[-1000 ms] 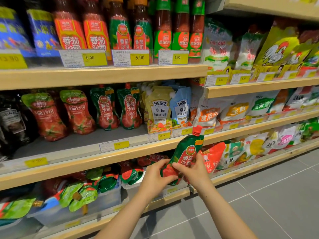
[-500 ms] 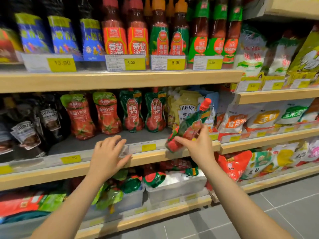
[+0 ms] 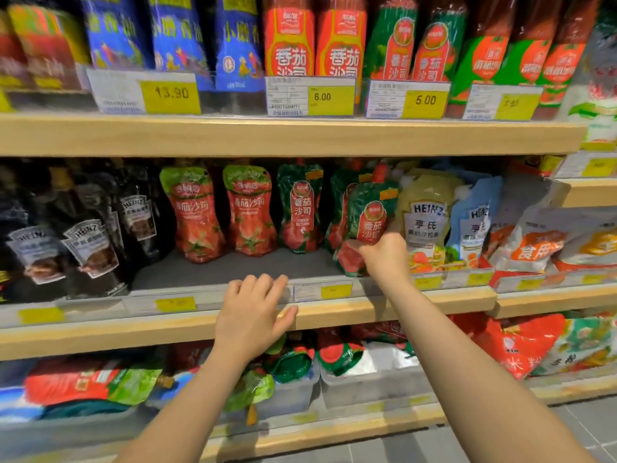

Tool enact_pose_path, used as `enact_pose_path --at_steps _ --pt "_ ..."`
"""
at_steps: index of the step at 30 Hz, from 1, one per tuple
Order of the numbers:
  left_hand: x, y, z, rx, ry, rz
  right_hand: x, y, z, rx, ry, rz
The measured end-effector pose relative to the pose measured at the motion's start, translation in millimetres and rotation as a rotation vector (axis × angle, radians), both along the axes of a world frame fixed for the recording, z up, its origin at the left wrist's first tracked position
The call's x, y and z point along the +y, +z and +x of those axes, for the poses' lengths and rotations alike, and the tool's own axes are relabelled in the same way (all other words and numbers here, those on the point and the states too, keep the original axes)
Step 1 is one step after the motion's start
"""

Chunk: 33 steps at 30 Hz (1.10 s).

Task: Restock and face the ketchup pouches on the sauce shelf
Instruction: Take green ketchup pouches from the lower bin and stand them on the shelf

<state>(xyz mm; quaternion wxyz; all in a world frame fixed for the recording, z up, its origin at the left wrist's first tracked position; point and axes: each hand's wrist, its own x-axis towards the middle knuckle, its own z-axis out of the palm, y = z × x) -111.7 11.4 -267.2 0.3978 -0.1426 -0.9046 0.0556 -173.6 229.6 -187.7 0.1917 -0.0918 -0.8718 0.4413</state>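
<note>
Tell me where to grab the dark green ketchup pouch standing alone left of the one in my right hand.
Pinch the dark green ketchup pouch at its narrow waist, coming straight in from the open shelf front: it stands upright, label forward, with gaps either side for the free left hand.

dark heinz pouches [image 3: 83,242] crowd the left of the middle tier. to the right stand a yellow heinz pouch [image 3: 425,215] and just beside it a blue one [image 3: 474,222]. blue bags [image 3: 177,38] line the top tier above a yellow 13.90 price tag [image 3: 168,93]. grey floor tiles [image 3: 581,429] show at lower right.
</note>
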Motion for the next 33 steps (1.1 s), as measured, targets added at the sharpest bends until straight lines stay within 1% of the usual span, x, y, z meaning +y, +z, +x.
enact_pose_path --at_steps 4,7,10,15,18,23,26,29,31,33 --pt "-0.2 0.4 1.0 -0.007 -0.013 0.02 -6.9 0.1 2.8 -0.03 -0.025 0.076" --pt "-0.2 -0.1 0.3 -0.01 -0.024 0.031 -9.4 -5.9 8.5 -0.017 -0.031 0.247" --pt "-0.3 -1.1 -0.5 -0.001 -0.029 0.035 -9.0 -6.5 4.2 -0.033 -0.039 0.325" --pt "-1.9 -1.7 -0.4 0.011 -0.038 0.037 -21.3 3.6 -10.6 -0.034 -0.114 0.338" --pt "-1.8 -2.7 -0.9 0.026 -0.04 0.037 -24.0 4.7 -17.8 -0.086 -0.147 0.373" --pt "-1.5 -3.2 -0.9 0.042 -0.044 0.032 -24.2 4.8 -18.8 -0.097 -0.132 0.31" --pt "-0.4 0.3 1.8 0.011 -0.025 0.019 -23.5 6.7 -11.3 -0.123 -0.123 0.252" --pt "1.7 7.7 6.9 -0.067 -0.017 0.025 -9.2 4.5 12.4 -0.051 0.02 0.233" --pt "6.0 12.4 10.5 -0.12 -0.034 0.09 14.5 -3.7 34.6 0.098 0.144 0.336" --pt "17.5 14.7 14.2 -0.131 -0.123 0.19 49.0 -14.1 55.7 0.223 0.205 0.432"
